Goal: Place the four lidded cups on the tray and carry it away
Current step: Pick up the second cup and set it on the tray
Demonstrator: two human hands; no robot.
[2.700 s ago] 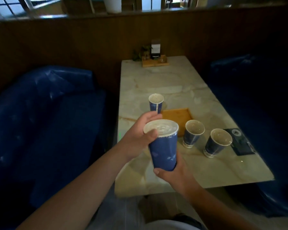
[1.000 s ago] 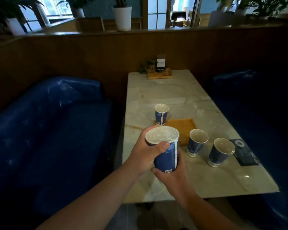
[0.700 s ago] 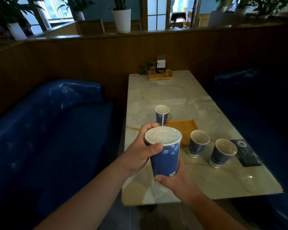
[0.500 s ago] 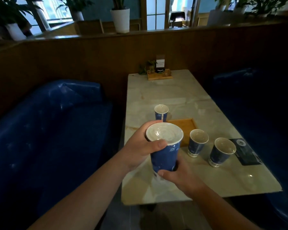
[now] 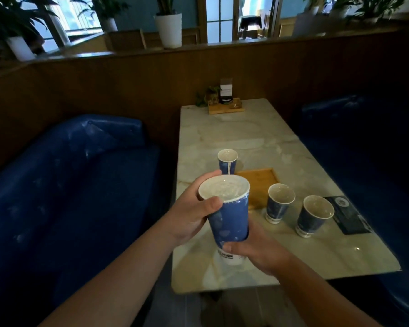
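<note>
A blue lidded cup [image 5: 229,215] is held tilted above the counter's near edge, with three more blue lidded cups standing upright around the flat wooden tray [image 5: 261,182]: one [image 5: 227,161] at its 10 o'clock corner, two [image 5: 279,204] [image 5: 313,217] at 5 o'clock.

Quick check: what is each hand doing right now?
Left hand: closed around the upper part of the blue lidded cup, thumb at the lid's rim.
Right hand: closed around the same cup's base.
</note>
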